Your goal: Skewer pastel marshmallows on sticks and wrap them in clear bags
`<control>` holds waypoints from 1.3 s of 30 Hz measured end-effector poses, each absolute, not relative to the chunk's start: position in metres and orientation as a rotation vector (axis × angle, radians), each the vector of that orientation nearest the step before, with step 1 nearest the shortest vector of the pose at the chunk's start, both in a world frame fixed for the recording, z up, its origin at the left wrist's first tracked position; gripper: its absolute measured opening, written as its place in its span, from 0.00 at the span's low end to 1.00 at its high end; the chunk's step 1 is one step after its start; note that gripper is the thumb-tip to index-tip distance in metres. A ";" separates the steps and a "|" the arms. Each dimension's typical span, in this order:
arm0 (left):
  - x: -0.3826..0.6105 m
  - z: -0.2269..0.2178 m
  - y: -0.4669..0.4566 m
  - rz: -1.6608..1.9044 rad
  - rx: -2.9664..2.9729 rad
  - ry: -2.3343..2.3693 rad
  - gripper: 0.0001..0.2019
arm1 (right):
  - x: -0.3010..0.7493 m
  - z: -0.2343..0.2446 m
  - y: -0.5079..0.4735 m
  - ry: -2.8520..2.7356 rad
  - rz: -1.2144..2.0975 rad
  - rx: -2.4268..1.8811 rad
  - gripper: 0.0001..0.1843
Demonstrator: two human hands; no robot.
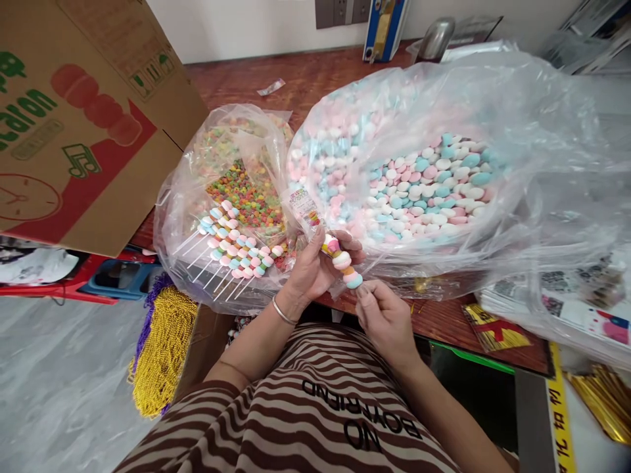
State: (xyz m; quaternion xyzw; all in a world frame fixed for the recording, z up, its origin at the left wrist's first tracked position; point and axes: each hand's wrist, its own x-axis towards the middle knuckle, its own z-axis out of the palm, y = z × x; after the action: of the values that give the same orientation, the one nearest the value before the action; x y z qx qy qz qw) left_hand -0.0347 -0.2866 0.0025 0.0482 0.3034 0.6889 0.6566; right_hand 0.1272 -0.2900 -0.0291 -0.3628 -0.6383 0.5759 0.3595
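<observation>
A short skewer of pastel candy [342, 261] in pink, white and blue runs between my two hands. Closed at its lower end, my right hand [387, 322] pinches where the stick would be; the stick itself is hidden by the fingers. My left hand [320, 266] curls around the upper end and holds a small clear printed wrapper [304, 205]. I cannot tell how far the candy is inside it. Just left of that hand, several finished candy skewers [241, 246] lie in a slanted row on plastic, white sticks pointing toward me.
Behind the skewers is an open clear bag of small multicoloured candies [246, 190]. A large clear bag of pink, white and blue candies [419, 190] spreads to the right. A cardboard box [93, 125] stands left. Gold bead strings [165, 351] hang below the table [236, 79].
</observation>
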 end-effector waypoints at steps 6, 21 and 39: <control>-0.042 -0.009 -0.292 1.428 0.256 0.629 0.20 | 0.125 -0.016 -0.293 -1.067 2.286 -0.760 0.16; -0.050 -0.004 -0.278 1.814 0.179 0.700 0.08 | 0.125 -0.038 -0.294 -1.409 1.788 -0.848 0.11; -0.039 0.011 -0.284 1.696 0.137 0.889 0.09 | 0.135 -0.035 -0.295 -1.968 0.986 -0.855 0.11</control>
State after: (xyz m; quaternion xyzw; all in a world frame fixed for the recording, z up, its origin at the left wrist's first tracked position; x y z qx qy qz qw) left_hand -0.0392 -0.2842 0.0105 0.0586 0.3793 0.7236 0.5737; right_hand 0.1346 -0.2947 -0.0350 -0.3349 -0.7707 0.3863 0.3803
